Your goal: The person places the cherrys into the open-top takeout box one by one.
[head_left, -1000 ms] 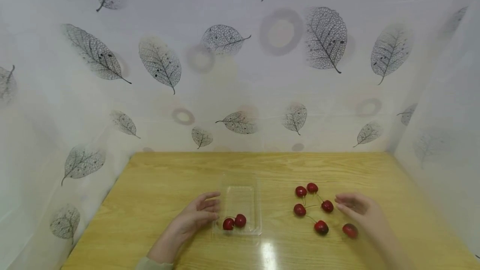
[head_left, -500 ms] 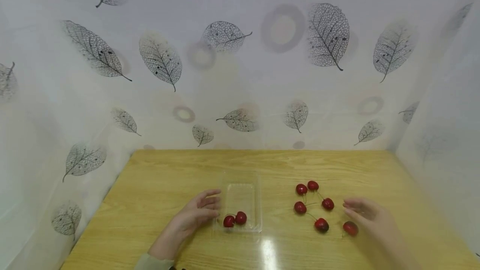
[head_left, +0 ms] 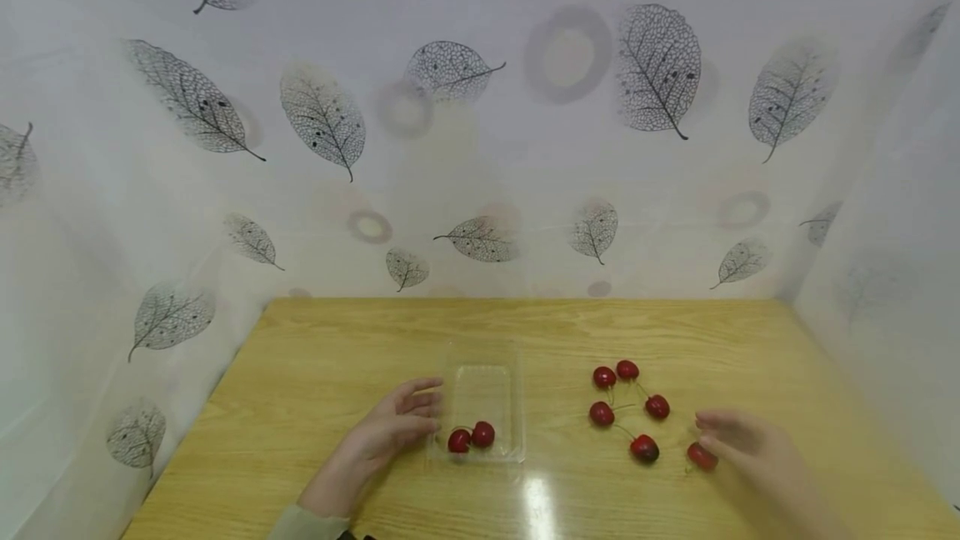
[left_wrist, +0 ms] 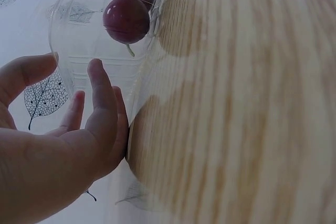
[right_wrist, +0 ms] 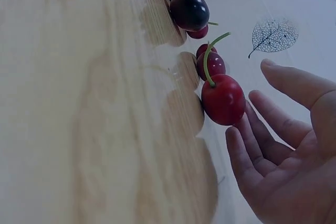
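Observation:
A clear plastic box [head_left: 520,411] on the table holds two dark red cherries [head_left: 482,434] near its front; they also show as round cherries [left_wrist: 126,19] in the left wrist view. My left hand [head_left: 386,430] rests at the box's left side, fingers loosely bent, a fingertip by the rim. Over on the right, my right hand [head_left: 753,448] hovers beside a single cherry [head_left: 702,457], thumb and fingers spread around it. In the right wrist view that red cherry [right_wrist: 223,100] has a green stem, and the fingertips are close to it; contact is unclear.
Several more cherries [head_left: 602,414] with stems lie loosely grouped between the box and my right hand. The wooden table [head_left: 337,340] ends at a pale, leaf-patterned backdrop [head_left: 525,148] behind and at both sides.
My right hand has moved right and towards me, from beside the group to the single cherry. My left hand and the cherries have stayed put; the head view has shifted slightly.

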`<state>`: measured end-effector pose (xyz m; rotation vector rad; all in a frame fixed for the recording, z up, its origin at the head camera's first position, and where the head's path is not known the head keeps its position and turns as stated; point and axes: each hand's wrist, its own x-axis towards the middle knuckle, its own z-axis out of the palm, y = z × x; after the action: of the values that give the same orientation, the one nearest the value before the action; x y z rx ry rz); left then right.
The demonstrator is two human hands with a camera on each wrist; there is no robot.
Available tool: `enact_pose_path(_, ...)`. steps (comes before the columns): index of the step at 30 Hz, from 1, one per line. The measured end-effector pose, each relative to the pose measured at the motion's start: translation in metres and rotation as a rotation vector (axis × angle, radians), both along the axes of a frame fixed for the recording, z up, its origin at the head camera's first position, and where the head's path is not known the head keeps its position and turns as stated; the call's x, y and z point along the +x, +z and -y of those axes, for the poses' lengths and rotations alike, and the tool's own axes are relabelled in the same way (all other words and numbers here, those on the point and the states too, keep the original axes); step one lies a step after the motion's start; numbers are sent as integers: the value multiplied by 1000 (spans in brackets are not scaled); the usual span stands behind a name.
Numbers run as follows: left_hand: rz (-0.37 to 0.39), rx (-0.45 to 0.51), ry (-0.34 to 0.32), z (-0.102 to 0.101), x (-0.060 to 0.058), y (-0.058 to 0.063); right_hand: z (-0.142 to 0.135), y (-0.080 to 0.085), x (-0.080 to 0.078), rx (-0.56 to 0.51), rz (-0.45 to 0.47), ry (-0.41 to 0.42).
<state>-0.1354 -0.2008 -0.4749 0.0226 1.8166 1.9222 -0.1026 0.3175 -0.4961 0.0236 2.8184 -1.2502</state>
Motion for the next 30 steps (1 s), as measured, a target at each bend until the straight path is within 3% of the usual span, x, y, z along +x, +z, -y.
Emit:
enact_pose_path(9,6,8,-2,0,-1,1,-2,3,3,84,45,24)
enact_pose_path(19,4,12,-7,0,-1,0,-4,-6,6,-21,12,89)
enact_pose_path(30,9,9,-1,0,-1,-1,-7,-12,8,10,-40,174)
